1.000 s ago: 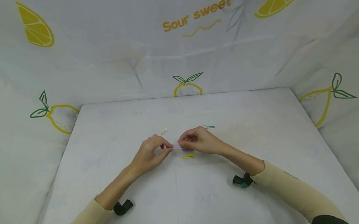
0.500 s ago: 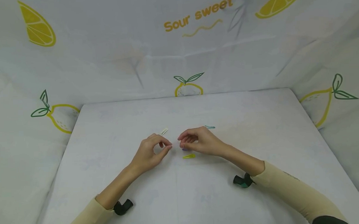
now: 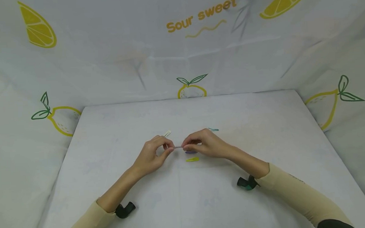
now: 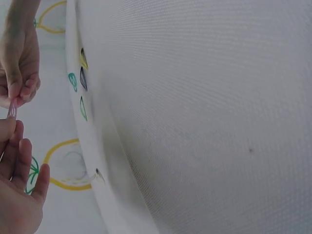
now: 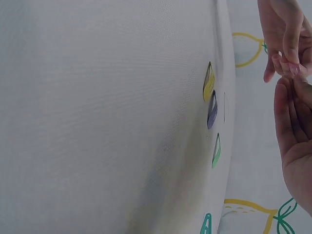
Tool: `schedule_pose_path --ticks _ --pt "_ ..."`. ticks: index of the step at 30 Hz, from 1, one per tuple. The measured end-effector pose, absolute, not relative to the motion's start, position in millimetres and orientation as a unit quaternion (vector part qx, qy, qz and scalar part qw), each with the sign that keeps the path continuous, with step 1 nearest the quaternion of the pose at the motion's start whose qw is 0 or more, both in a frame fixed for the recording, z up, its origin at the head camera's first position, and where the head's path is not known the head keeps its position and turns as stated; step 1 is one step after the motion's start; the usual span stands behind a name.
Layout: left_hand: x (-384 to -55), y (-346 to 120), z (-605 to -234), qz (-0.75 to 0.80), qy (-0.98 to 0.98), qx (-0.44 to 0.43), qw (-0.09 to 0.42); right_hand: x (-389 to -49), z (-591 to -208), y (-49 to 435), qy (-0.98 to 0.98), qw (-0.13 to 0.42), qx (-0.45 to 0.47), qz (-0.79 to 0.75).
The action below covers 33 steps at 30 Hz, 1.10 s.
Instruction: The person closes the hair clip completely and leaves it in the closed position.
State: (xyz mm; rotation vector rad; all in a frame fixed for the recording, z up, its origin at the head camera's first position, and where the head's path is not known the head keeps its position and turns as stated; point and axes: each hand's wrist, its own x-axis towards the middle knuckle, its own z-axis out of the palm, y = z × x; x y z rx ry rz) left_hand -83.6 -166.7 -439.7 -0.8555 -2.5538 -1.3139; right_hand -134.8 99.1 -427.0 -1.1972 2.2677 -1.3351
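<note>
A person's left hand (image 3: 152, 154) and right hand (image 3: 204, 145) are meeting over the worktop (image 3: 179, 201), sharing a slim pink clip (image 3: 178, 147) between their fingertips; each grip is pinched narrow on it, the left holding the end towards 9 o'clock, the right the end towards 3; the clip is lying nearly level in the air, showing as a thin, slightly glossy bar. On the left hand, as I am seeing from its wrist, the fingers beyond the pinch are spreading loosely.

Around the pink clip, more small teardrop shapes are resting on the white surface; a purple clip (image 3: 190, 152) is lying near 4 o'clock, just under the right hand's fingers, and a smooth yellow clip (image 3: 192, 159) is sitting just beside it, also towards 4 and nearer the person; a pale, slender clip (image 3: 167, 133) is slanting at 11 o'clock, partly behind the left hand; a teal clip (image 3: 213, 129) is showing a forked outline at 2, past the right knuckles; a green clip (image 5: 216, 151) is appearing in the right wrist view, at 6 o'clock from the purple one.

Beige sleeves (image 3: 289, 185) are covering the forearms; at 12 o'clock a softly creased white cloth (image 3: 108, 69) is hanging behind, carrying printed lemons (image 3: 191, 90).
</note>
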Motion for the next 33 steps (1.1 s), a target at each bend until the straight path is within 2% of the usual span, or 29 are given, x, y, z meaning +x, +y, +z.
schedule_pose_path --ticks 10,33 --pt "-83.0 -165.7 -437.2 -0.449 -0.836 -0.312 0.043 -138.6 -427.9 102.6 0.75 0.191 -0.418 -0.475" --pt "-82.3 -164.7 -440.1 -0.454 -0.842 -0.288 0.048 -136.8 -430.8 104.9 0.756 0.195 -0.391 -0.487"
